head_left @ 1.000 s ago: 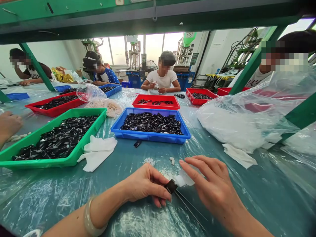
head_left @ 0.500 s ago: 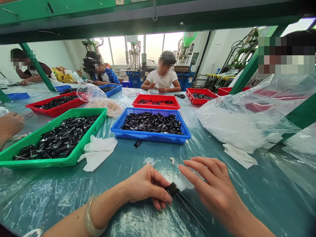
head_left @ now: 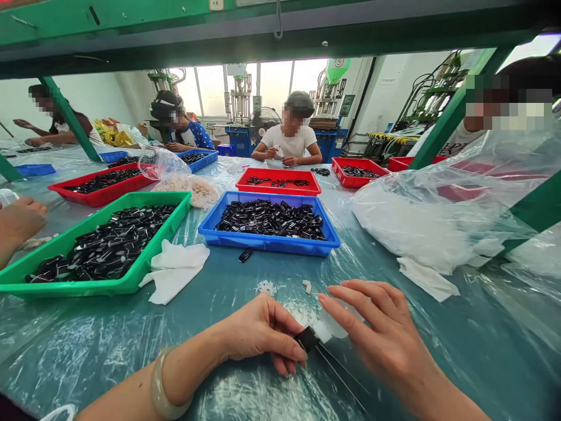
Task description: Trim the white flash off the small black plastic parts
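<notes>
My left hand (head_left: pixel 272 336) is closed, pinching a small black glossy piece (head_left: pixel 307 338) between thumb and fingers. Two thin metal prongs (head_left: pixel 340 374) slant from beside this piece toward the lower right; what they belong to is hidden. A whitish, see-through patch (head_left: pixel 335 325) shows between the piece and my right hand (head_left: pixel 381 330). That hand hovers to the right with its fingers stretched out and its thumb out of sight. Beyond my hands lie small white scraps (head_left: pixel 266 287) and a bent white bit (head_left: pixel 307 286).
Black pieces fill a blue tray (head_left: pixel 269 241) ahead and a green tray (head_left: pixel 131 285) at left. One loose black piece (head_left: pixel 245 255) lies before the blue tray. White cloths (head_left: pixel 177 263) and a large clear bag (head_left: pixel 421 228) flank them. Several people sit around; a green beam (head_left: pixel 175 49) crosses overhead.
My hands and the black piece keep nearly the same pose. The whole view has shifted slightly. At the far left, a person has raised a hand away from the face.
</notes>
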Demonstrator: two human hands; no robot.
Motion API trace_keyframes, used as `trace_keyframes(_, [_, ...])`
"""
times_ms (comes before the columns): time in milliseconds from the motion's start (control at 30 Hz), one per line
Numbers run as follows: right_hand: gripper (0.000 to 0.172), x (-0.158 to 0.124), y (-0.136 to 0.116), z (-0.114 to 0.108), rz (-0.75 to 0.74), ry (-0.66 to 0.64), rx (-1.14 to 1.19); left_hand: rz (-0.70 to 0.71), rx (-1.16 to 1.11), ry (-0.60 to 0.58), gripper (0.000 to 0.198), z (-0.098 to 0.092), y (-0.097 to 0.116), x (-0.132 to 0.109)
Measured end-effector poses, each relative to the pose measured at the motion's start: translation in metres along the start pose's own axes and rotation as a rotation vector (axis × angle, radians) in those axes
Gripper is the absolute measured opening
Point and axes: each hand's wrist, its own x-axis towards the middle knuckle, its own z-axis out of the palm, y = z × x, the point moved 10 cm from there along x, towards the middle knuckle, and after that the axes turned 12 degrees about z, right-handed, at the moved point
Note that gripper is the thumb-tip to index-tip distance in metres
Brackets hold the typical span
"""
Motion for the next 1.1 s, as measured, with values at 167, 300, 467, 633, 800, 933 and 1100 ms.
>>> trace_keyframes(167, [0.041,-0.001,0.009,0.001,0.090,0.016,0.022,-0.007,-0.002,0.012,0.018,0.000,-0.001,0.000])
trace_keyframes(300, [0.040,-0.001,0.024,0.006,0.166,-0.011,0.061,0.023,0.016,0.032,0.022,-0.003,0.000,0.001])
trace_keyframes(467, [0.027,-0.012,0.083,0.027,0.589,-0.090,0.277,0.133,0.022,0.083,0.022,-0.007,0.009,0.003])
trace_keyframes(633, [0.031,-0.034,0.127,0.050,0.907,-0.126,0.386,0.214,0.079,0.144,0.021,-0.013,0.018,0.003])
trace_keyframes(800, [0.031,-0.041,0.142,0.060,1.004,-0.131,0.486,0.233,0.063,0.150,0.020,-0.011,0.023,0.003])
trace_keyframes(933, [0.029,-0.043,0.146,0.066,1.031,-0.125,0.547,0.172,-0.009,0.182,0.019,-0.011,0.020,0.003])
trace_keyframes(1100, [0.043,-0.043,0.150,0.061,1.007,-0.042,0.521,0.161,-0.032,0.281,0.028,-0.022,0.018,0.003])
